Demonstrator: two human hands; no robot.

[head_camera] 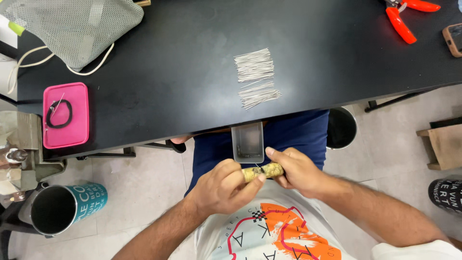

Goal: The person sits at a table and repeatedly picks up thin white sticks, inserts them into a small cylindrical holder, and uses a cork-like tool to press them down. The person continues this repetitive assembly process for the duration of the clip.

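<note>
A flat pink case (66,114) is lying at the desk's (183,58) left edge. A teal printed cup (67,206) is lying on the floor (white lettering). A phone (453,39) is sitting top right, screen dark.

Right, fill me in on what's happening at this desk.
A seated person holds a small yellowish lump over their lap in both hands: the left hand wraps one end, the right hand pinches the other. A thin wire seems to stick out of it. A small clear tray sits at the edge of the black desk. Two bundles of thin wires lie on the desk, with a pink case, a mesh bag and red pliers around.
</note>
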